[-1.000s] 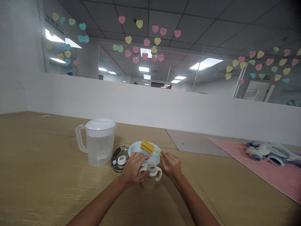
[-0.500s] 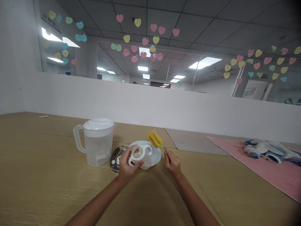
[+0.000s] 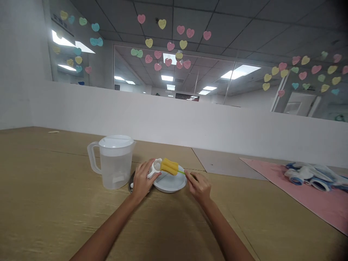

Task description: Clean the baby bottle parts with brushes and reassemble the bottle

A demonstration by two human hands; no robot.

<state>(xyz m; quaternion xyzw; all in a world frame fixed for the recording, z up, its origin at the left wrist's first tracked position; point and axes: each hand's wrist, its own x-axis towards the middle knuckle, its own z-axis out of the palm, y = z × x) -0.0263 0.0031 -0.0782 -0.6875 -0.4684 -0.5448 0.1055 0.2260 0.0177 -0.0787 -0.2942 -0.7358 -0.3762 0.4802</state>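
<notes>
My left hand [image 3: 143, 178] is closed around a white-handled clear bottle [image 3: 156, 167], its round opening facing right. A yellow sponge brush [image 3: 170, 166] lies level at that opening; whether its tip is inside I cannot tell. My right hand [image 3: 199, 184] pinches the brush's thin green handle. Beneath the brush sits a white bowl [image 3: 170, 186] on the table. A metal tray [image 3: 131, 185] with small white parts is mostly hidden behind my left hand.
A lidded clear pitcher [image 3: 116, 163] stands left of the tray on the brown table [image 3: 67, 203]. At the right, white and blue items [image 3: 312, 175] lie on a pink mat [image 3: 326, 203]. A white wall [image 3: 163, 117] runs behind.
The brush has tipped from slanting upward to level and moved down and left to the bottle's opening. My left hand has turned the bottle toward the brush, uncovering more of the bowl.
</notes>
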